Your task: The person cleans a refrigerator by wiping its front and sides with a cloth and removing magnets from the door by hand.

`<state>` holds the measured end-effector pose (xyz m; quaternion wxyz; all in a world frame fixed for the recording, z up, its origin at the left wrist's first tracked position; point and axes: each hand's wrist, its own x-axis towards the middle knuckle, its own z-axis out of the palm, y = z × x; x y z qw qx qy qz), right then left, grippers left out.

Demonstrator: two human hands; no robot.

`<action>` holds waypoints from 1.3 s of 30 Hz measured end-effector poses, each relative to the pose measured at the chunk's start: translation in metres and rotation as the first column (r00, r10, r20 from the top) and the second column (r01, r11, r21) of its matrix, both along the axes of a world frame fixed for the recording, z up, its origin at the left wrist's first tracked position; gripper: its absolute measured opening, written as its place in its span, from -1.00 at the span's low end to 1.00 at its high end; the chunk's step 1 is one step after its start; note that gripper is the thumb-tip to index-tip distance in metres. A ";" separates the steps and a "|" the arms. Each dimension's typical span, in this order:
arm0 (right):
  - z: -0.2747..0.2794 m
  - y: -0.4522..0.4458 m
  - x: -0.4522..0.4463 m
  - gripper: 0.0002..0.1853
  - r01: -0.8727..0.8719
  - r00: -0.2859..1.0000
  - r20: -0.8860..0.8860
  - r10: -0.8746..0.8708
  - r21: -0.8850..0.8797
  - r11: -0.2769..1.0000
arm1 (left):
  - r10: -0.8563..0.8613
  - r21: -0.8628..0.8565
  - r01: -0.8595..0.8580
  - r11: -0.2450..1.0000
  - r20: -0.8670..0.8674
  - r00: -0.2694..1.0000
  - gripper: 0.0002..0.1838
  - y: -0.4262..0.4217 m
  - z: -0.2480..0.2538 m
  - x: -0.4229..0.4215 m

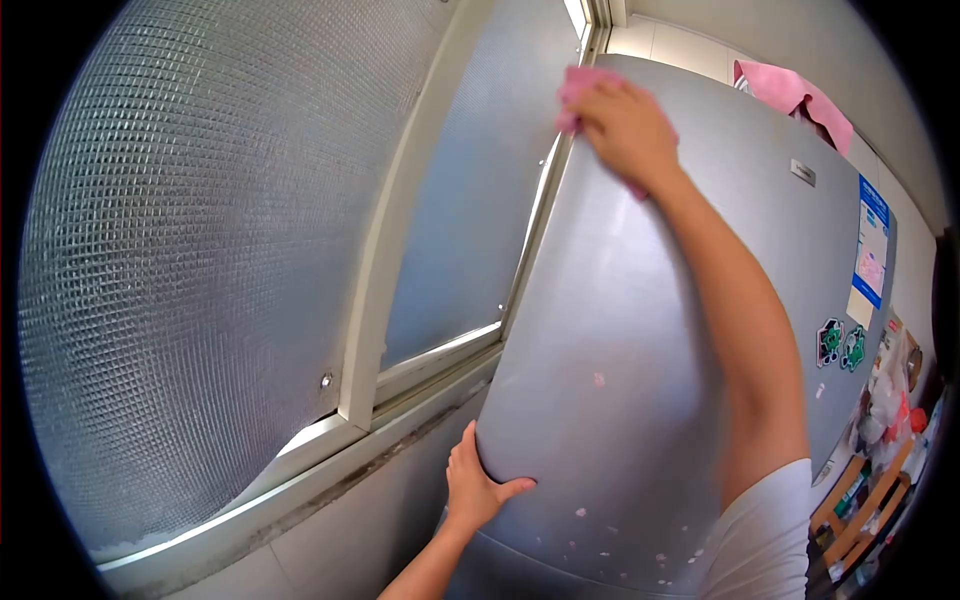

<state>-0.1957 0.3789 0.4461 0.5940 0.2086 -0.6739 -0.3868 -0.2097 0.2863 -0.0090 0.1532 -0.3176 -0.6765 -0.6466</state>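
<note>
A pink cloth (578, 88) lies under my right hand (630, 130), pressed against the upper left edge of a grey refrigerator door (610, 300). The fingers of that hand are closed over the cloth, and its edges stick out around them. Lower down, my left hand (483, 490) rests at the door's left edge. Its thumb is spread across the front while the other fingers stretch up along the side. Several small pale marks (580, 512) dot the lower part of the door, and one pinkish mark sits near its middle.
At left stands a window with textured, silvery covering (220, 250) and a pale frame (375, 300), close beside the refrigerator. Another pink cloth (795, 95) drapes over the refrigerator's top. Stickers (840, 345) and a blue-white label (870, 240) are on the door. Bags (890, 400) and a wooden rack (865, 510) are at right.
</note>
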 end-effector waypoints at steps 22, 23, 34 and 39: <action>0.003 0.116 0.252 -0.73 0.240 0.891 -0.409 -0.195 0.061 0.969 | -0.047 0.090 0.044 0.995 0.032 0.998 0.33 -0.001 -0.001 0.000; 0.009 0.134 0.265 -0.73 0.248 0.889 -0.412 -0.202 0.059 0.967 | -0.043 0.098 0.042 0.994 0.009 0.999 0.33 0.001 -0.005 -0.002; -0.128 0.040 0.112 -0.86 -0.260 0.953 0.123 0.276 -0.132 0.957 | -0.086 0.203 0.101 0.974 -0.083 0.993 0.35 0.009 -0.019 -0.014; -0.282 0.052 0.137 -0.71 -0.017 0.911 0.408 0.055 -0.098 0.995 | -0.124 0.124 0.133 0.983 -0.079 0.989 0.20 0.000 -0.016 -0.016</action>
